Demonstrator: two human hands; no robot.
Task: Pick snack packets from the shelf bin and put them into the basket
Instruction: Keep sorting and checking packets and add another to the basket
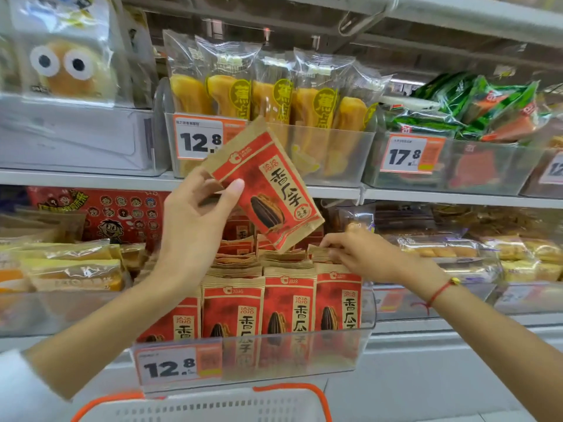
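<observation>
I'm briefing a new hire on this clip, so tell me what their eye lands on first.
First the red and brown seed packet held tilted in the left hand at centre frame, above the clear shelf bin of matching packets. Next the right hand pinching another packet in the bin's back row, and the bold 12.8 price tag above the white basket.

left sleeve [12,379]: white | right wrist: red string bracelet [440,292]
</observation>
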